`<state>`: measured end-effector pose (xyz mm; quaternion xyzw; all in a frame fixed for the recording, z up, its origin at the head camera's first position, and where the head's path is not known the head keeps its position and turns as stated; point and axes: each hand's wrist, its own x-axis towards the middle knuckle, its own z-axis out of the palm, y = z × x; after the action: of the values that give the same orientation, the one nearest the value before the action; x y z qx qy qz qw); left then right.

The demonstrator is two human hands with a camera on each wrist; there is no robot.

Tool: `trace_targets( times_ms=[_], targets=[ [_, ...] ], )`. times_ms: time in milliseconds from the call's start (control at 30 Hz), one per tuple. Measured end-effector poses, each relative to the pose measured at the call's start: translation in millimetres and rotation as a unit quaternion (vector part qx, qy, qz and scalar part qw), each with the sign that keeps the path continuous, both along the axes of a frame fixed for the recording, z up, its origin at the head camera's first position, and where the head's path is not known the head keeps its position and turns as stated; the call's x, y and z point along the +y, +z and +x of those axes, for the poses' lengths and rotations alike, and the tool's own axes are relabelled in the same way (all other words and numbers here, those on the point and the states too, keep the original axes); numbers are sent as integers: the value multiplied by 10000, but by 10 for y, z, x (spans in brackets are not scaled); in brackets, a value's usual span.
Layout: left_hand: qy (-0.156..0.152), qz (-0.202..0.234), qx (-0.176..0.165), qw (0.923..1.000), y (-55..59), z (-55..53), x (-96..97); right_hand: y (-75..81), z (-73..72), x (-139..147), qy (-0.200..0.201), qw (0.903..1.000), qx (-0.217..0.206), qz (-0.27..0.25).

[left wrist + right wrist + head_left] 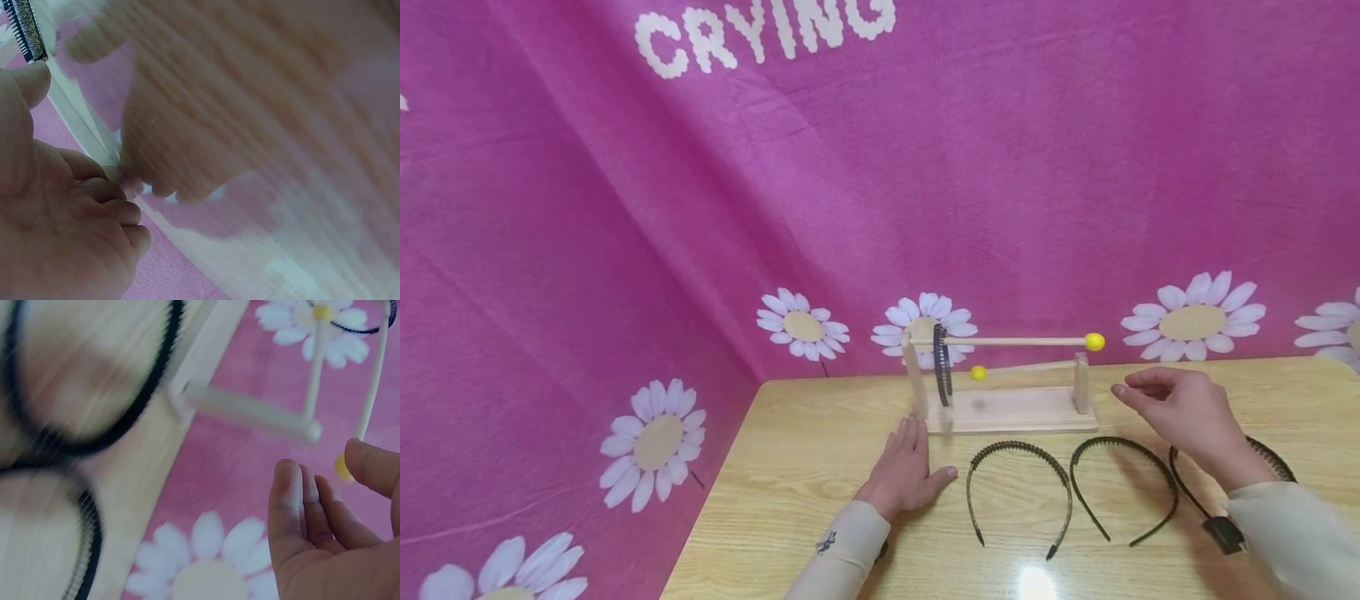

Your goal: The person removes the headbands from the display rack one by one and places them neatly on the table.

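Note:
A wooden stand (1011,421) has two horizontal rods tipped with yellow balls. Around the upper rod (1022,341), close to the left post, hangs a dark headband (942,367). My left hand (902,471) rests on the table with its fingers extended, fingertips right at the left end of the stand's base. Beyond the right post, my right hand (1183,408) is raised with bent fingers and nothing in its grasp. In the right wrist view, the thumb and fingers of this hand (337,519) are apart, near the yellow ball (344,467).
In front of the stand lie a dark headband (1019,446) and a second headband (1123,440). A third headband (1273,454) is partly hidden under my right wrist. The wooden table (805,442) meets a pink cloth (1037,167) with daisies behind it.

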<state>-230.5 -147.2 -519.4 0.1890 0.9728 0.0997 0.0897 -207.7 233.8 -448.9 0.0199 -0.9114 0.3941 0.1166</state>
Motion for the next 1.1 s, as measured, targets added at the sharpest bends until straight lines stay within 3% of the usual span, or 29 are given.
trace_targets(
  times_ms=[167,567,800,1100],
  targets=[
    [25,-32,-12,10000,-2,-2,-3,93,-98,-354,252,9988,305,-279],
    [43,-49,10,10000,-35,3,-15,254,-279,-1109,1028,9896,281,-962],
    [37,-40,15,10000,-28,-8,-11,252,-376,-1448,1134,9849,-18,-1305],
    [-17,-22,126,9999,-48,-33,-12,260,-447,-1865,1066,9798,-98,-1692]
  ],
)
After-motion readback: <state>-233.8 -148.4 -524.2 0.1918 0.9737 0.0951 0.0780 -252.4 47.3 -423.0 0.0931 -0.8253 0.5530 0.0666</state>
